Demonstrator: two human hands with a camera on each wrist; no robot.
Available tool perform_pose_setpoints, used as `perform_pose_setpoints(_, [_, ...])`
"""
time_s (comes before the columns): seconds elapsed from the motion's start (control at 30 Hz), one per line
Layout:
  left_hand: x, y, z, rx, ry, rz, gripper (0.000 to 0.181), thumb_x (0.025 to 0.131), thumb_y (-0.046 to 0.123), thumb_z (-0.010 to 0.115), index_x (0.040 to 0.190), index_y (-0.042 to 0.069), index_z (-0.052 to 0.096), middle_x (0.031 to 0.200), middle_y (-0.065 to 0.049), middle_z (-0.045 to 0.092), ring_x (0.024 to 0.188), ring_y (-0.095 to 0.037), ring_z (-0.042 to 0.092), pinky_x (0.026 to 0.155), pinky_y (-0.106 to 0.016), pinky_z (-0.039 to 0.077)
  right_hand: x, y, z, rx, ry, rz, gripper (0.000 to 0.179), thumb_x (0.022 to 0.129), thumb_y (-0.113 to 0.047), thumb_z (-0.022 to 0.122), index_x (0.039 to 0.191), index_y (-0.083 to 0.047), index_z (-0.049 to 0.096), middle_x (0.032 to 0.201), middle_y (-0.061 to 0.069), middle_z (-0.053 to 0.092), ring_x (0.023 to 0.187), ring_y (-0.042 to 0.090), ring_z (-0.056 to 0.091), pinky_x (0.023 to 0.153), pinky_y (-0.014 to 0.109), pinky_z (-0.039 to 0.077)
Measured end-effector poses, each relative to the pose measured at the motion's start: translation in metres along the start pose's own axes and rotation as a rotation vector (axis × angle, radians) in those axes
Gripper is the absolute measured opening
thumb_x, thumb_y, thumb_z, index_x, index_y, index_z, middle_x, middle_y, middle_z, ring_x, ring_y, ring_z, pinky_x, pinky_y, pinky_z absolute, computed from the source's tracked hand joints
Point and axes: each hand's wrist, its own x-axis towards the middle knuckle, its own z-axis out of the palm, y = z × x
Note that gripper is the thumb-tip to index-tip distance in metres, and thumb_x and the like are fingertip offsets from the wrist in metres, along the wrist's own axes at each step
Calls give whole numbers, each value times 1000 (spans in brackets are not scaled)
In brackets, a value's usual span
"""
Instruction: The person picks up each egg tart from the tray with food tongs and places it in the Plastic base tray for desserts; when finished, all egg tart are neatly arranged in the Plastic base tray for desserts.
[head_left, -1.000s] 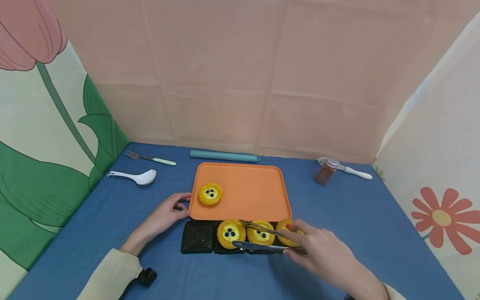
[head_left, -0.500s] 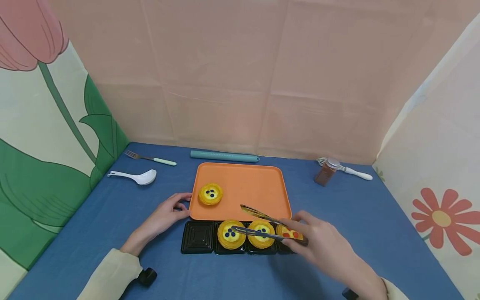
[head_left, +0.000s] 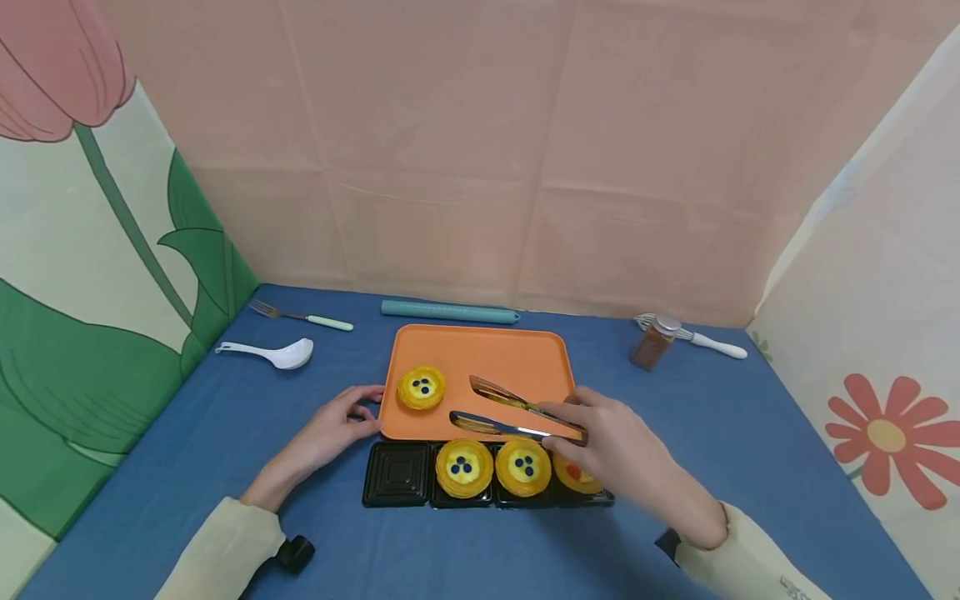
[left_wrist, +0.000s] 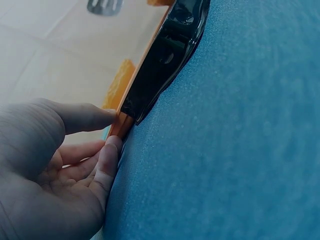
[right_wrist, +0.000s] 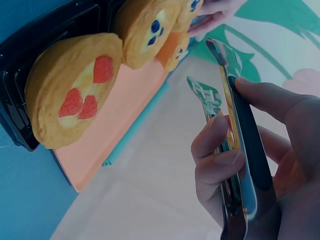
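Observation:
My right hand (head_left: 618, 442) grips metal tongs (head_left: 517, 408), their arms spread apart with nothing between the tips. The tongs hang over the front of the orange tray (head_left: 510, 358). One egg tart with blueberries (head_left: 421, 388) sits at the tray's left. A black compartment box (head_left: 397, 475) lies along the tray's front edge, its leftmost compartment empty. Two blueberry tarts (head_left: 463, 468) fill the middle compartments. The tart with red fruit pieces (right_wrist: 75, 90) sits in the end compartment, partly hidden by my right hand in the head view. My left hand (left_wrist: 70, 160) pinches the tray's left edge.
At the back left lie a fork (head_left: 300, 315) and a white ladle (head_left: 281, 354). A teal rod (head_left: 450, 312) lies behind the tray. A brown-filled shaker jar (head_left: 653, 343) and a whisk (head_left: 712, 344) are at the back right.
My right hand has lifted the tongs away from the box and carried them back and left over the tray, their arms spread. My left hand stays at the tray's edge.

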Motion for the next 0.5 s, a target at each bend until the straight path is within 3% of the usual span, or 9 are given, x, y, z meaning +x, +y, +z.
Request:
perform_pose_setpoints(0.2, [0,0,0,0,-1,8,56,96,14,67,148,2,47,137,-15,52,101,-21,58,86,-41,47,18,5,9,39,-43,5,40,89,-28,79,127,-18,73,95,-1,61,65,8,47,49,25,41])
perform_pose_setpoints(0.5, [0,-1,0,-3,-4,18,57,97,15,68,148,2,47,137,-15,51,101,-21,58,86,-40,47,37,9,20,13,-94,-6,41,90,-30,78,129,-18,72,91,-1,59,63,11,46,49,26,39])
